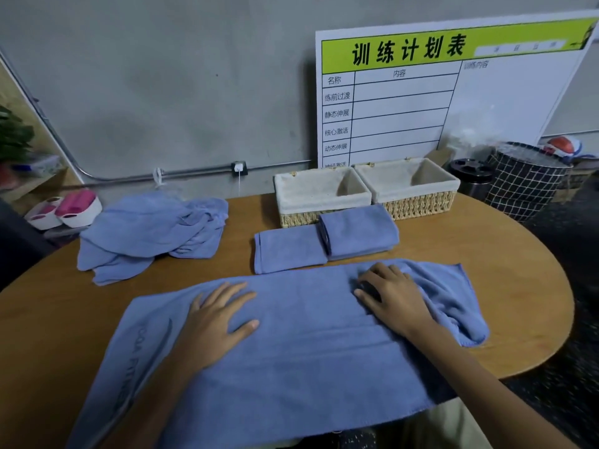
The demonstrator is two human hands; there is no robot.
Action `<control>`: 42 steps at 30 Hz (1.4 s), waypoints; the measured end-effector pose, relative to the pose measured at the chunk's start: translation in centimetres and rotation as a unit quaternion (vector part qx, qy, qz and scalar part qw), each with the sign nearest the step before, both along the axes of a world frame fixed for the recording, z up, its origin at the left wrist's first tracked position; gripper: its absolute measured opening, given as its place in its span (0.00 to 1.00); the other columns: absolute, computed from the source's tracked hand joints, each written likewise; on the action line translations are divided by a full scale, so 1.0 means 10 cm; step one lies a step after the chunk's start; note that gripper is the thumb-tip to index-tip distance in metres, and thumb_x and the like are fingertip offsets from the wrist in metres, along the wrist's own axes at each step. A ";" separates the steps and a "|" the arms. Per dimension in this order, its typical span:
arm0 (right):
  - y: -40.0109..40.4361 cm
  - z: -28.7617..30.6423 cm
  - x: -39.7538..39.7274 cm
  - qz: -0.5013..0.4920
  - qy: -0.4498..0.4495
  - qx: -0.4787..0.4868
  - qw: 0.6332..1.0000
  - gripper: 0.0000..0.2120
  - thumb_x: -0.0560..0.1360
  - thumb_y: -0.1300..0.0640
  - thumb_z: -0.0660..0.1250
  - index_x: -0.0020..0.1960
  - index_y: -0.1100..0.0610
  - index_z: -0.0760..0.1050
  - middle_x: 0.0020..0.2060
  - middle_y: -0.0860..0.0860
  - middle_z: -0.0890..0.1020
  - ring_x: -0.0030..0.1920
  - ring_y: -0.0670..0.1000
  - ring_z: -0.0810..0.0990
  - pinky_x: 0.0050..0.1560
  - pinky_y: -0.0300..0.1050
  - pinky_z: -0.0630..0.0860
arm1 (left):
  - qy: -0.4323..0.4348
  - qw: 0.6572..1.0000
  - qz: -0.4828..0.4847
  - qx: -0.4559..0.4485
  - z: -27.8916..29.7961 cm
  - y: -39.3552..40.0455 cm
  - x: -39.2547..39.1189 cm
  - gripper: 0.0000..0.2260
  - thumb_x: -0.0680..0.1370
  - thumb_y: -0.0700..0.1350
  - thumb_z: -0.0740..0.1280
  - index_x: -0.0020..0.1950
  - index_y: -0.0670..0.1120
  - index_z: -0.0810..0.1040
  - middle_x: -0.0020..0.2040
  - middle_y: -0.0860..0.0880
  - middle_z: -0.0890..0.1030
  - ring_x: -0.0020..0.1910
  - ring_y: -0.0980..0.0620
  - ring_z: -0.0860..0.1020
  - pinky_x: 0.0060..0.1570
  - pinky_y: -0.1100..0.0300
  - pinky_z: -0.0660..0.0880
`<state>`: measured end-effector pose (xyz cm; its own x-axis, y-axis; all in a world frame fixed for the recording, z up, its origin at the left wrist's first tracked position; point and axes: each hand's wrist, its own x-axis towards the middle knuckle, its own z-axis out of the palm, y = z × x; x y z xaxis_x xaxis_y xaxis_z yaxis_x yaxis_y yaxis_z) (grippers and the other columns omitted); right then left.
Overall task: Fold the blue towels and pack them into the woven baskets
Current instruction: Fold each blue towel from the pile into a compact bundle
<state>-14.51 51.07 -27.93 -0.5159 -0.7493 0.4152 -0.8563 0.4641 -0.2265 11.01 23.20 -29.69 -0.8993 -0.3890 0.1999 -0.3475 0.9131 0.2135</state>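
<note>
1. On the round wooden table (505, 270), a long blue towel (291, 345) lies spread across the near side, its near edge hanging over the table rim toward the person.
2. Left hand (217, 322) lies flat on the towel left of centre, fingers straight and spread, pressing, gripping nothing.
3. Right hand (395, 299) rests on the towel right of centre, fingers loosely bent against the cloth; looks like pressing or smoothing, not a clear pinch. A dark patch under the fingers, can't tell what it is.
4. Towel's right end (453, 306) is bunched and rumpled, just short of the table's right edge.
5. Step in hand, my read: flattening before a fold. Do it well by pinning the middle with the left hand and sweeping the right hand outward to flatten the rumpled end, then squaring corners before folding.
6. Two folded towels (324, 244) sit just beyond the spread one, touching each other, right one close against the baskets. Neither packed yet.
7. Two woven baskets (366, 192) stand side by side at the far edge, cloth-lined, both appear empty.
8. Heap of unfolded towels (152, 231) sits far left, apart from the working towel.
9. Room: bare wood to the right and left front; little gap between the working towel and the folded pair, so fold inward, not forward.
</note>
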 end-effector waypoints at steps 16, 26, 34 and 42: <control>0.02 -0.05 -0.19 0.005 -0.094 0.167 0.982 0.48 0.66 0.22 0.25 0.79 0.40 0.53 0.80 0.42 0.51 0.80 0.48 0.47 0.78 0.55 0.48 | -0.095 0.992 0.088 0.012 0.03 -0.21 0.15 0.48 0.61 0.84 0.34 0.78 0.69 0.55 0.79 0.67 0.47 0.81 0.52 0.45 0.73 0.32 0.48; 0.11 0.02 -0.33 -0.001 -0.101 0.130 0.986 0.42 0.71 0.22 0.40 0.73 0.43 0.68 0.74 0.44 0.68 0.74 0.50 0.66 0.72 0.54 0.65 | -0.121 0.981 0.133 0.072 0.12 -0.78 0.39 0.44 0.62 0.84 0.39 0.77 0.71 0.50 0.80 0.64 0.47 0.81 0.53 0.44 0.75 0.34 0.43; 0.47 0.04 -0.80 -0.032 -0.068 0.104 0.992 0.22 0.80 0.41 0.59 0.68 0.50 0.75 0.68 0.50 0.75 0.65 0.55 0.75 0.62 0.54 0.73 | 0.089 0.994 -0.069 -0.005 0.24 0.44 -0.22 0.24 0.81 0.64 0.52 0.72 0.58 0.72 0.76 0.57 0.69 0.75 0.51 0.68 0.72 0.41 0.64; 0.76 0.00 -1.08 -0.027 -0.197 0.007 0.980 0.18 0.84 0.49 0.57 0.70 0.52 0.72 0.67 0.50 0.76 0.68 0.54 0.73 0.65 0.47 0.67 | -0.141 0.986 -0.084 0.009 0.16 0.91 -0.37 0.39 0.67 0.80 0.31 0.77 0.71 0.44 0.77 0.68 0.34 0.78 0.58 0.31 0.77 0.42 0.34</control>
